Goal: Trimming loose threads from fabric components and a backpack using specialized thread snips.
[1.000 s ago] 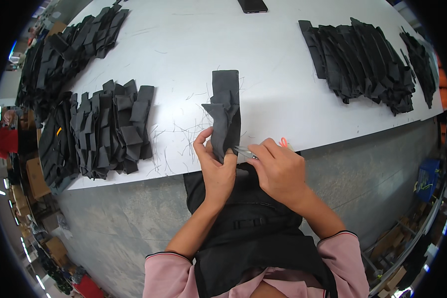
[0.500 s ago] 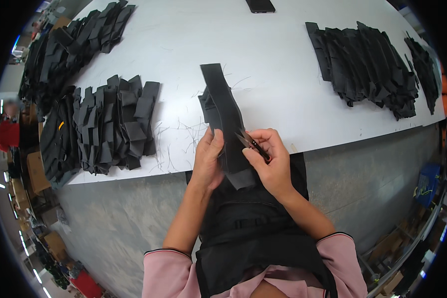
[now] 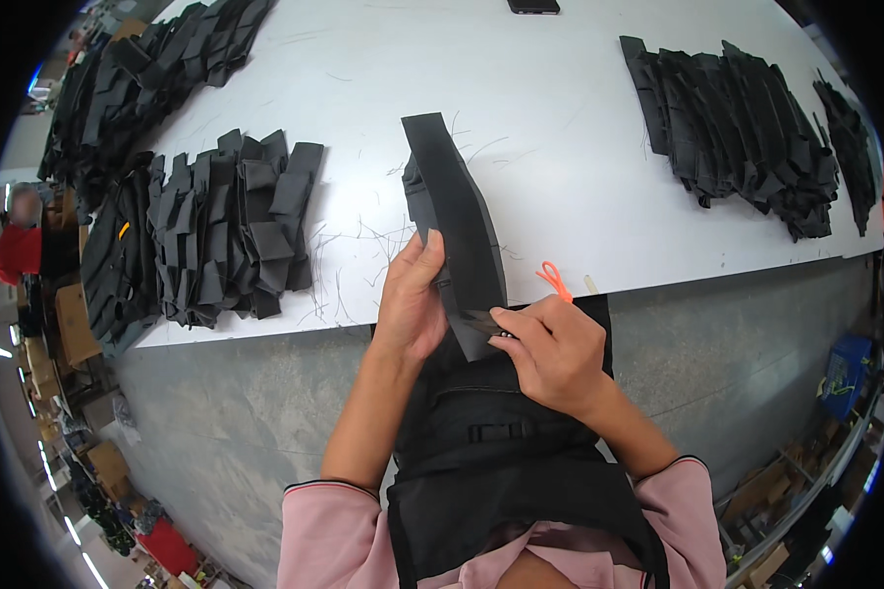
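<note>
My left hand (image 3: 410, 299) is closed on the left edge of a long black fabric piece (image 3: 459, 221), thumb on top. The piece stretches from above the table down past the front edge, with folded layers on its far left side. My right hand (image 3: 562, 355) grips a small pair of thread snips (image 3: 478, 320), mostly hidden by the fingers. Their metal blades lie at the lower end of the fabric, close to its right edge. An orange cord loop (image 3: 555, 279) sticks out beyond the right hand.
Bundles of black fabric pieces lie at the near left (image 3: 236, 231), far left (image 3: 162, 74) and right (image 3: 732, 133) of the white table (image 3: 560, 177). Loose threads (image 3: 359, 257) are scattered beside my left hand. A dark phone (image 3: 534, 6) rests at the far edge of view.
My right hand has moved down along the fabric's right edge with the snips, turning so the orange cord shows. The fabric lies slightly further right.
</note>
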The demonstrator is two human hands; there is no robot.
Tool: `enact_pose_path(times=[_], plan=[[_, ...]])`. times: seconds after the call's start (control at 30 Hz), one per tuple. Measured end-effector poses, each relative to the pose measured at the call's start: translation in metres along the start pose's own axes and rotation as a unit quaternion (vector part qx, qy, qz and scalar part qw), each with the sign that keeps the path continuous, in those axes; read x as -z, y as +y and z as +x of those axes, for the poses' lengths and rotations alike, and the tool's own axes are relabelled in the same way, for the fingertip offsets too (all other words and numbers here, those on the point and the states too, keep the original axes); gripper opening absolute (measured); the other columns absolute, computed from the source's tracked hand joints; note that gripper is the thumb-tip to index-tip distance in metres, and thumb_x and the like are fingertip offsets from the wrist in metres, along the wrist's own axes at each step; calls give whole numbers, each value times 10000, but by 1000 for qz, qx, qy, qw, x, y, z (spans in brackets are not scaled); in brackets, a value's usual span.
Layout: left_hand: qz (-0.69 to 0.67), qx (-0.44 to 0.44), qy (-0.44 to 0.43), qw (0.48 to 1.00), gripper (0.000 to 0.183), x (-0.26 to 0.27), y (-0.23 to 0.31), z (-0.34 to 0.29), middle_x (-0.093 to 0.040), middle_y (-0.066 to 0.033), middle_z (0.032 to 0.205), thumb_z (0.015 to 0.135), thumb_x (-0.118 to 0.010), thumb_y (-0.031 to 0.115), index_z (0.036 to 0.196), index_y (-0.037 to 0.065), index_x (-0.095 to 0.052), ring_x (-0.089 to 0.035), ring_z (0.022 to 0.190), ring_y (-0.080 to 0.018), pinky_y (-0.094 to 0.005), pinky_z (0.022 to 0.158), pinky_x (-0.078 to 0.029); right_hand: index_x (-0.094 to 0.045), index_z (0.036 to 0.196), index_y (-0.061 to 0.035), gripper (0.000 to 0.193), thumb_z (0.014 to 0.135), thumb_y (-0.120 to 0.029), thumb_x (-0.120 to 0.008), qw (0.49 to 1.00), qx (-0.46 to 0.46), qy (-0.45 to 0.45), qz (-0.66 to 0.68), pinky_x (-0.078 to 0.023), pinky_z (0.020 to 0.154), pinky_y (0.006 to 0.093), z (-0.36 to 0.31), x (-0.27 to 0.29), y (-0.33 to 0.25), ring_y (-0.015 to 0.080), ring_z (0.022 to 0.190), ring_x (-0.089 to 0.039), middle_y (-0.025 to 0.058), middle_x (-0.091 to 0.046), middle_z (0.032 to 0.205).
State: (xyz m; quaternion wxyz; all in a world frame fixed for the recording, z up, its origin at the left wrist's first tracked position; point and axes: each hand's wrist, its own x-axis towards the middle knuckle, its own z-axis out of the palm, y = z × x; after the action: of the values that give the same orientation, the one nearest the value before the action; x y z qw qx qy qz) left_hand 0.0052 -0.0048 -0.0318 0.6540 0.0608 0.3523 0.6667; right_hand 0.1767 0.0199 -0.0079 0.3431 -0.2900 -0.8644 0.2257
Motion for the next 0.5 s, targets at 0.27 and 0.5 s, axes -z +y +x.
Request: enact_pose_path(times=[0.27, 0.5], plan=[[-31, 18, 7, 999, 318, -5, 0, -3, -600, -87, 1077, 965, -481, 218, 1192, -5, -493, -599, 946, -146, -297, 826, -518, -658, 908, -46, 241, 678, -84, -717, 998, 51, 33, -35, -354, 455, 272, -4, 0, 0, 146, 543, -504, 14, -483, 679], [-26, 17, 15, 999, 320, -9, 2, -6, -590, -95, 1106, 966, -476, 191, 1214, -11, -476, -596, 974, -163, -315, 848, -515, -653, 901, -45, 237, 674, -43, -722, 999, -6, 5, 52, -391, 468, 282, -1, 3, -1, 176, 557, -516, 43, -488, 692]])
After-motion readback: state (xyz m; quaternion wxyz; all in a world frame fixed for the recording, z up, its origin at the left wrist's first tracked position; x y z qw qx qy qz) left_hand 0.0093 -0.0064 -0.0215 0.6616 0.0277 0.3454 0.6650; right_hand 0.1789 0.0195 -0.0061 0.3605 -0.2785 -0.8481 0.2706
